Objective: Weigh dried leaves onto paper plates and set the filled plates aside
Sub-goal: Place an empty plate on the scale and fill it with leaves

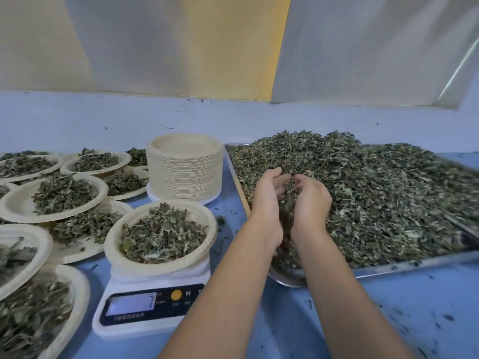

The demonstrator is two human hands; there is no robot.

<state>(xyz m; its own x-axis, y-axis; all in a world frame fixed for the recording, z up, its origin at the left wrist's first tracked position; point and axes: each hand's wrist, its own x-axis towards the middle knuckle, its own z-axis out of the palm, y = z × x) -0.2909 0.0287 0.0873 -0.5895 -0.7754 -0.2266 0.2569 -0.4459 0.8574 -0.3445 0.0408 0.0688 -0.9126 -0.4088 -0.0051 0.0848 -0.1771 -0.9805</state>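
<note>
Leaves (375, 193) are cupped in the grip of the left hand (269, 193) and right hand (311, 200); some can be spilled on the surface before the plate (112, 239) is reached.

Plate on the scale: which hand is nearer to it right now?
Left. The left hand scoops dried leaves just right of the plate; the right hand cups them beside it, farther right.
</note>
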